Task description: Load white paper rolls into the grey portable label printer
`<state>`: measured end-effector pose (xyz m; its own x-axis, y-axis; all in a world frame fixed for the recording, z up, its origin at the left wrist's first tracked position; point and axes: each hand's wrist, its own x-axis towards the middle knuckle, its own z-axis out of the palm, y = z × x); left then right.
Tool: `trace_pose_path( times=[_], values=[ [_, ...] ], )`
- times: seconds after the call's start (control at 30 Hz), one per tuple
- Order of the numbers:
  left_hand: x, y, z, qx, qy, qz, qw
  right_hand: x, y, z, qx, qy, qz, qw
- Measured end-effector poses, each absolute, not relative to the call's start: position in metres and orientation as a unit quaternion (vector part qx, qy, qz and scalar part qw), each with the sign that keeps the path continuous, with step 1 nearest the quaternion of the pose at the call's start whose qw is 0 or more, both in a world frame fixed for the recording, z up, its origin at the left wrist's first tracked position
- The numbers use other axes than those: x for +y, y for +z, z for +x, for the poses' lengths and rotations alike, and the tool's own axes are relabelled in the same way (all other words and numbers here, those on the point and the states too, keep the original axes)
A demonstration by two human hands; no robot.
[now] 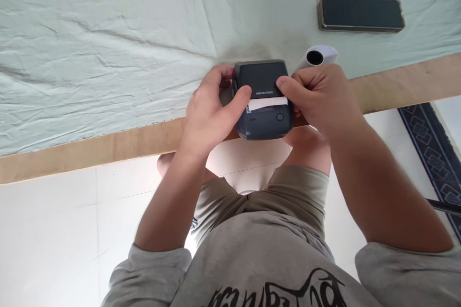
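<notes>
A dark label printer (264, 124) with "NIIMBOT" on its lid is held between my two hands at the table's front edge. A white strip of label paper (268, 102) sticks out of the slot across its middle. My left hand (218, 110) is wrapped round the printer's left side, thumb on top by the strip. My right hand (320, 91) is closed at the right side, its thumb on the lid's edge near the strip's right end; its other fingers are curled and partly hidden.
A white rounded object with a dark round grille (314, 57) lies just behind my right hand. Farther back on the right is a phone (362, 14). A pale green cloth (126, 48) covers the table, leaving a bare wooden edge (90, 144). A patterned dark mat (432, 153) is on the floor.
</notes>
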<state>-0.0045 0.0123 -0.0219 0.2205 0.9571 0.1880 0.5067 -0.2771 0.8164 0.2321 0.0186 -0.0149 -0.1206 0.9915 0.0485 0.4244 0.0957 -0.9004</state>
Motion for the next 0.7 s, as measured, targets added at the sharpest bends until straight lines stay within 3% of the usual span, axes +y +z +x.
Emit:
trace_pose_path(
  times=[0.13, 0.27, 0.43, 0.7],
  values=[
    [0.003, -0.020, -0.003, 0.540, 0.360, 0.688, 0.324, 0.012, -0.023, 0.227, -0.664, 0.304, -0.571, 0.376],
    [-0.017, -0.019, -0.008, 0.519, 0.314, 0.750, 0.263, 0.009, -0.026, 0.229, -0.694, 0.220, -0.595, 0.341],
    [-0.028, -0.029, -0.013, 0.531, 0.262, 0.778, 0.209, 0.009, -0.025, 0.229, -0.701, 0.201, -0.596, 0.337],
    [-0.021, -0.040, -0.014, 0.532, 0.292, 0.777, 0.166, 0.008, -0.025, 0.227, -0.713, 0.202, -0.577, 0.343]
  ],
)
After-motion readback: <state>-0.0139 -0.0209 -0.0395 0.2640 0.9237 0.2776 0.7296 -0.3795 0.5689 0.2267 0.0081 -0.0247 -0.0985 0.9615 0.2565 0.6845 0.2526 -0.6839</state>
